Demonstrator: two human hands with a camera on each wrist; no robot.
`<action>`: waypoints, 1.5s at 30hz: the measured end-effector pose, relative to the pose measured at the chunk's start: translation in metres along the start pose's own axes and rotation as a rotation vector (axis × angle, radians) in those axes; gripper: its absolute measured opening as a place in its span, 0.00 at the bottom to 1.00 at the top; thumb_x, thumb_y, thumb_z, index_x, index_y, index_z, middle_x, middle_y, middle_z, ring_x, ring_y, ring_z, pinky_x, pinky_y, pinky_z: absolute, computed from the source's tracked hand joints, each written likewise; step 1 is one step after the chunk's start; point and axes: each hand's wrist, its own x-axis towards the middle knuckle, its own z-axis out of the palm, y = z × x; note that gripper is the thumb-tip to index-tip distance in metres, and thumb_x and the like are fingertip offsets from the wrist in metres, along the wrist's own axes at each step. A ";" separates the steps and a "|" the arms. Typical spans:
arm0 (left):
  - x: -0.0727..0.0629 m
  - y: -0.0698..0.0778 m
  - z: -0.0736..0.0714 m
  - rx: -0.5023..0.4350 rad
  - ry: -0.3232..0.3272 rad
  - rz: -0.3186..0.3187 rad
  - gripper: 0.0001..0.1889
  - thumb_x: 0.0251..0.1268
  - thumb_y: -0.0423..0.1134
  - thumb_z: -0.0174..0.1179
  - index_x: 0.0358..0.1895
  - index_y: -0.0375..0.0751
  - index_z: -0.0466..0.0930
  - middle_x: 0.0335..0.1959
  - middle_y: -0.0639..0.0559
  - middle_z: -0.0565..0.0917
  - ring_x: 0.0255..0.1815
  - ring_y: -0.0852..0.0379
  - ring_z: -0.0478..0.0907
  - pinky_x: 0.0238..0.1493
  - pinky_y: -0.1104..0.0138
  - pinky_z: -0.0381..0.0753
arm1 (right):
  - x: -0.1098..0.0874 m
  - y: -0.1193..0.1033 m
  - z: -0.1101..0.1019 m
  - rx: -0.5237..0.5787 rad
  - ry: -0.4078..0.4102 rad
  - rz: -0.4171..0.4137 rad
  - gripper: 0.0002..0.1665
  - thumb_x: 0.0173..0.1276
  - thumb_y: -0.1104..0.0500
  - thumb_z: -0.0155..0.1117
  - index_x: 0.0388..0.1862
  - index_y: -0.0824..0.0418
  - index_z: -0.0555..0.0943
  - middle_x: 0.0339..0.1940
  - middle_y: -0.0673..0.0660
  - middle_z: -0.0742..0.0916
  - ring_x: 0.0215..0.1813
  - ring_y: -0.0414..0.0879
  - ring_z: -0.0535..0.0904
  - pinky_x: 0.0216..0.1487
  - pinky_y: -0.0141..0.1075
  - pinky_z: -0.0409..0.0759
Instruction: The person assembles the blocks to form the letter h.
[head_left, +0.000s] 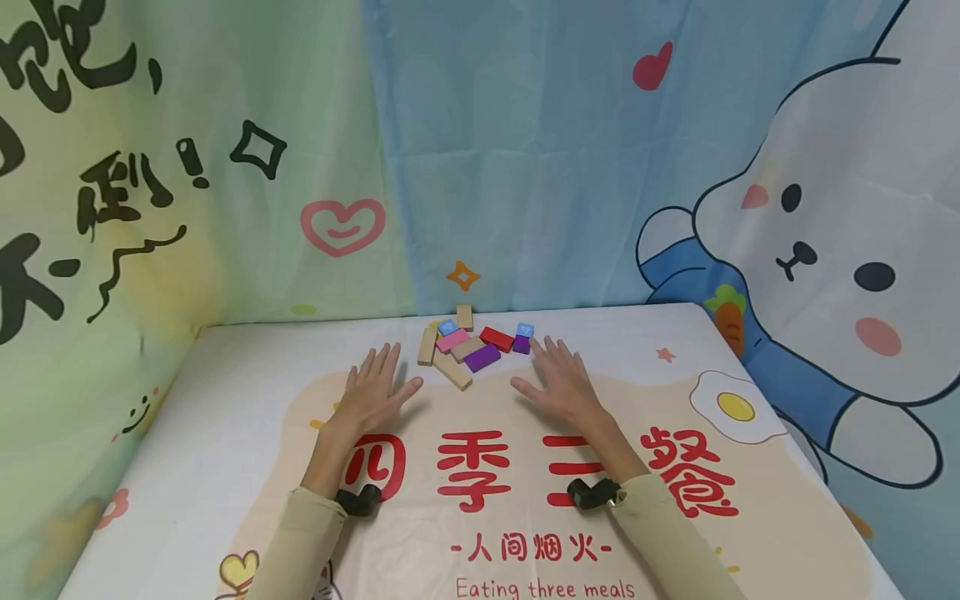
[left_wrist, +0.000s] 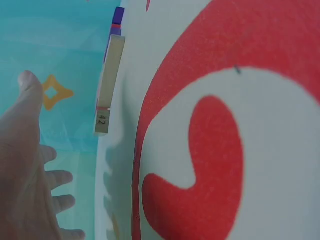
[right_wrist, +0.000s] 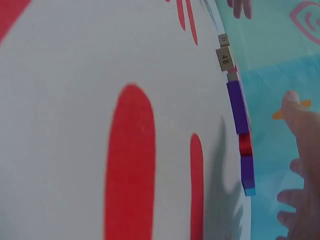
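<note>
A loose cluster of small wooden blocks lies near the back edge of the table. It includes a plain block [head_left: 452,372] in front, a pink block [head_left: 453,341], a red block [head_left: 497,339] and a purple block [head_left: 482,358]. My left hand [head_left: 372,392] is left of the cluster, fingers spread and holding nothing. On the other side, my right hand [head_left: 561,383] is also spread and holds nothing, its fingertips close to a small purple block [head_left: 521,343]. One plain block end [left_wrist: 101,122] reads 42; another plain block [right_wrist: 225,58] reads 48.
A printed white and beige cloth [head_left: 540,525] with red lettering covers the table. Behind it hangs a patterned curtain [head_left: 510,167], close to the rearmost plain block [head_left: 465,317]. Small blue blocks [head_left: 447,327] sit among the others.
</note>
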 end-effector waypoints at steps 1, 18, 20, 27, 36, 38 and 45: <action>0.000 0.000 0.000 -0.003 -0.004 0.003 0.46 0.67 0.69 0.42 0.79 0.45 0.42 0.80 0.41 0.47 0.80 0.37 0.40 0.73 0.35 0.40 | 0.000 -0.001 0.001 0.009 -0.013 -0.009 0.52 0.64 0.30 0.52 0.79 0.54 0.52 0.79 0.62 0.58 0.80 0.63 0.47 0.75 0.63 0.45; -0.004 0.002 0.001 -0.002 -0.008 0.017 0.46 0.67 0.69 0.42 0.79 0.45 0.43 0.80 0.41 0.49 0.80 0.37 0.42 0.73 0.36 0.40 | 0.002 -0.021 0.014 0.022 -0.087 -0.083 0.50 0.65 0.31 0.52 0.79 0.51 0.52 0.80 0.59 0.57 0.81 0.58 0.45 0.77 0.59 0.46; -0.004 0.002 0.002 -0.002 -0.006 0.018 0.46 0.67 0.69 0.42 0.79 0.45 0.43 0.79 0.41 0.49 0.80 0.37 0.42 0.73 0.36 0.40 | 0.003 -0.022 0.016 0.018 -0.090 -0.092 0.50 0.65 0.30 0.52 0.79 0.50 0.52 0.80 0.59 0.57 0.81 0.58 0.45 0.77 0.58 0.46; -0.005 0.004 0.004 -0.002 -0.011 0.029 0.46 0.67 0.70 0.41 0.79 0.45 0.43 0.80 0.42 0.49 0.80 0.37 0.42 0.73 0.36 0.40 | 0.007 -0.027 0.021 0.030 -0.115 -0.140 0.50 0.66 0.30 0.51 0.79 0.50 0.52 0.80 0.59 0.57 0.81 0.58 0.45 0.78 0.57 0.46; -0.006 0.005 0.005 0.005 -0.016 0.030 0.46 0.67 0.69 0.42 0.79 0.46 0.42 0.80 0.42 0.48 0.80 0.37 0.42 0.73 0.36 0.39 | 0.010 -0.035 0.021 0.016 -0.117 -0.182 0.49 0.65 0.30 0.52 0.79 0.51 0.54 0.80 0.59 0.57 0.81 0.57 0.47 0.78 0.57 0.47; -0.006 0.007 0.005 0.004 -0.019 0.030 0.46 0.67 0.70 0.42 0.79 0.46 0.42 0.80 0.42 0.48 0.80 0.37 0.42 0.73 0.36 0.39 | 0.011 -0.036 0.022 0.012 -0.114 -0.195 0.49 0.65 0.31 0.53 0.78 0.52 0.55 0.80 0.59 0.58 0.81 0.58 0.48 0.77 0.58 0.48; -0.006 0.009 0.007 -0.001 -0.032 0.025 0.46 0.66 0.70 0.42 0.79 0.48 0.42 0.80 0.43 0.48 0.80 0.38 0.41 0.74 0.36 0.38 | 0.022 -0.042 0.027 0.012 -0.114 -0.237 0.49 0.65 0.30 0.53 0.78 0.50 0.56 0.80 0.58 0.58 0.81 0.57 0.47 0.77 0.58 0.48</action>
